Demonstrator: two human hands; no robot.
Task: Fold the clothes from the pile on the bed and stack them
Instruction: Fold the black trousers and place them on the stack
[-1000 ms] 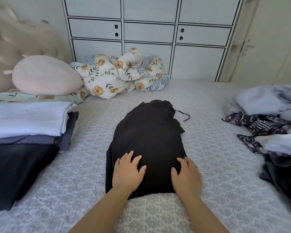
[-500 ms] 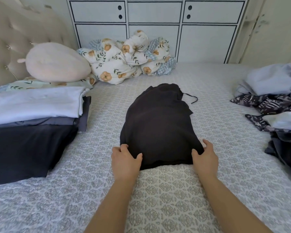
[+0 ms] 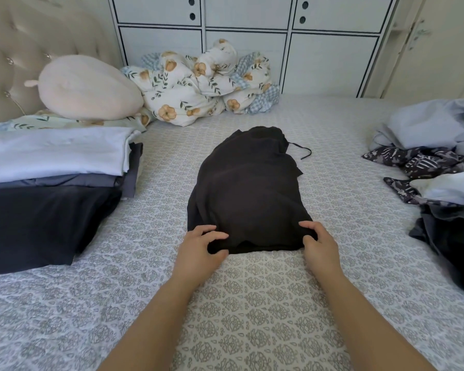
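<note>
Hands sit at the two near corners of the black garment [image 3: 245, 194], which lies part-folded in the middle of the bed [image 3: 252, 303], its narrow end pointing away toward the cabinet wall [image 3: 252, 36] and a thin cord [image 3: 303, 152] trailing off its far right side. The left hand [image 3: 200, 249] has fingers curled over the near left corner with the thumb tucked under the hem, pinching cloth; the right hand [image 3: 318, 243] does likewise at the near right corner, fingers on top and thumb against the edge

The step looks like bringing the near hem up and over toward the far end, halving the piece. To do it well, lift both corners together and level so the hem stays straight, carry them forward in one arc and lay them just short of the far edge, with the cord tucked inside first. The cloth looks soft and limp, so the middle of the hem will likely sag between the hands; keeping it lightly taut should prevent a crease. Smooth from the centre outward once it is down

From there it belongs on the folded stack [image 3: 51, 183] at the left, well apart from the unfolded pile [image 3: 439, 162] on the right, which still holds several pieces
</note>
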